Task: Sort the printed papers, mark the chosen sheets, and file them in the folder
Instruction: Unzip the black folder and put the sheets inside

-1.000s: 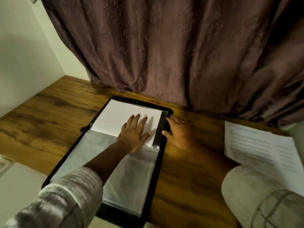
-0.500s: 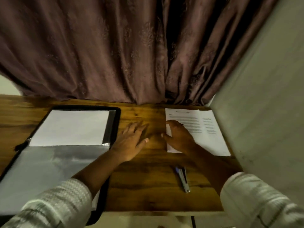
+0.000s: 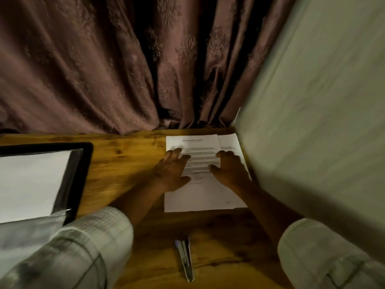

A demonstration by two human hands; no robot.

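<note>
Head view: since half a second ago the left grip point(image 3: 173, 170) has crossed from bare wood onto the left edge of the printed papers point(image 3: 200, 197), and the right grip point(image 3: 231, 172) has slid from that edge toward the stack's right side. Both now lie flat on the top sheet, fingers spread and fairly straight, pinching nothing. They probably bracket the sheet like this to steady or square the stack before one is picked.

The papers rest on the surface point(image 3: 129, 163) against the wall point(image 3: 312, 122), with a second sheet offset beneath at the right. The pen point(image 3: 185, 259) lies nearer the person, likely kept handy for marking. The folder point(image 3: 87, 155) lies open well to the left with a blank sheet point(image 3: 31, 184) in it, ready for filing.
</note>
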